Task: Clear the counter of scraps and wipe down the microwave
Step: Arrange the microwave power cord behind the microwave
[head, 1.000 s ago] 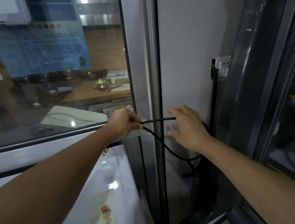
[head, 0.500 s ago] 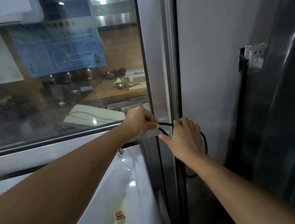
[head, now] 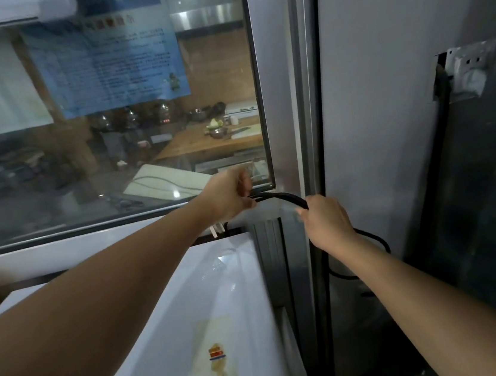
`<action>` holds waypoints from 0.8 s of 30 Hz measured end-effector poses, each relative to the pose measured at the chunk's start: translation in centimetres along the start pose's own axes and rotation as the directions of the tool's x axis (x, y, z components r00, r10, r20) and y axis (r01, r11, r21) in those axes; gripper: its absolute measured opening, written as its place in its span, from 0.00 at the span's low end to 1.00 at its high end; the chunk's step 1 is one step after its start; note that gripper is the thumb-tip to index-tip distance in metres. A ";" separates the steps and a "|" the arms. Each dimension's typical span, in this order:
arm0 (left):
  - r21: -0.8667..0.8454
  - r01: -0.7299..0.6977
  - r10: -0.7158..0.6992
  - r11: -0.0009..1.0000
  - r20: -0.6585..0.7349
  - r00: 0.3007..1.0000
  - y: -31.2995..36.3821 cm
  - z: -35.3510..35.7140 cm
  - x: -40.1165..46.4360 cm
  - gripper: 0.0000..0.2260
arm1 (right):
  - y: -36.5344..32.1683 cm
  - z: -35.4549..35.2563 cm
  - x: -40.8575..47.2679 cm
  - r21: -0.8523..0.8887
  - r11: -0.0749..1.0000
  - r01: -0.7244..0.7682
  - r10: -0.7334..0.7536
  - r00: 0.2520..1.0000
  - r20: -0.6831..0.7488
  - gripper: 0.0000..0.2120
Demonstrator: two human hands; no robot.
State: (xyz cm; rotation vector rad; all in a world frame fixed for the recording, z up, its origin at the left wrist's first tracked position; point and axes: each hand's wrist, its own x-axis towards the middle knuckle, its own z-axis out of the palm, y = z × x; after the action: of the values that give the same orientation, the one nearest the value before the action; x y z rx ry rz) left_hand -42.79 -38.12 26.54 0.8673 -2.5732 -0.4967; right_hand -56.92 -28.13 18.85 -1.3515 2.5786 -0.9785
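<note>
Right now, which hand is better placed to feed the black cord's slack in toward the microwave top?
Probably the right. The right hand grips the black cord beside the slack loop hanging below it, so it can pass slack over. The left hand pinches the cord's end above the white microwave.

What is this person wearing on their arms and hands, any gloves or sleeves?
Nothing shows. The left hand and right hand are bare, without gloves, rings or a watch. Both forearms are bare as far as the picture's edge, so no sleeve is in view.
</note>
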 end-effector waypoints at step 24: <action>0.162 0.046 -0.057 0.986 0.064 0.996 -3.2 0.3 -0.1 0.02 | 2.8 0.9 -0.3 0.328 0.936 0.125 -0.196 0.961 0.194 0.11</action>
State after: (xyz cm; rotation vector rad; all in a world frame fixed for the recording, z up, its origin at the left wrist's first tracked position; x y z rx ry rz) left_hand -41.27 -40.34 24.84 0.9887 -2.6881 -0.3427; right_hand -58.41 -27.19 16.43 -1.5016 2.0703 -1.1280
